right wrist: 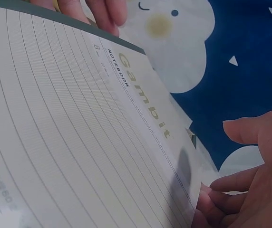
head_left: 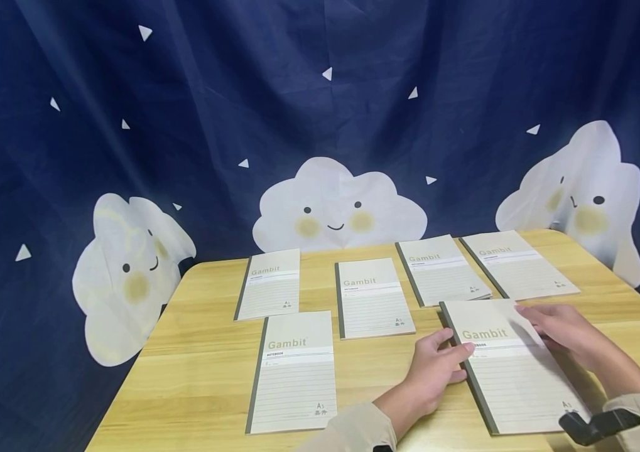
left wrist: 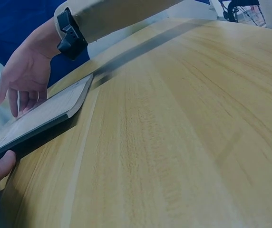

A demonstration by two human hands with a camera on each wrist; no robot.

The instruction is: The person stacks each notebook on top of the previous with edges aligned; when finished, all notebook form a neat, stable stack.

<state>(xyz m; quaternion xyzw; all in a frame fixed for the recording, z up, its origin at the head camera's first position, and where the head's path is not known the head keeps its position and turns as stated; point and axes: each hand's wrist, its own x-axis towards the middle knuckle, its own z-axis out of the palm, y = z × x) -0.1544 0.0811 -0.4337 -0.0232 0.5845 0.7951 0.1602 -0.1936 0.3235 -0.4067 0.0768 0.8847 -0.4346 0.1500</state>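
Both hands work one notebook (head_left: 514, 367) at the near right of the wooden table (head_left: 201, 376). Left hand (head_left: 435, 370) sits at the notebook's dark spine edge, thumb and fingers curled against it, pinching that edge; left wrist view shows a fingertip under the raised spine side, book tilted slightly off the tabletop. Right hand (head_left: 565, 329) lies over the upper right part of the cover, fingers bent at the far edge; right wrist view shows fingertips (right wrist: 212, 199) tucked at the cover's corner with thumb above, seemingly gripping it, though the pinch itself is partly hidden. Cover is pale grey-beige with ruled lines, printed "Gambit" in tan letters, "NOTEBOOK" in small type beneath, and "A5" with small characters near the lower right corner; the characters are too small to read. A black wrist strap (head_left: 599, 424) shows on the right forearm, beige sleeves on both arms. Five more notebooks of the same print lie flat: one near left (head_left: 294, 373), one far left (head_left: 270, 284), one at centre (head_left: 373, 298), and two at far right, the inner (head_left: 441, 270) just beside the outer (head_left: 517, 263), edges appearing to overlap. Behind the table hangs a navy cloth backdrop (head_left: 240, 94) with smiling white clouds and small white triangles.
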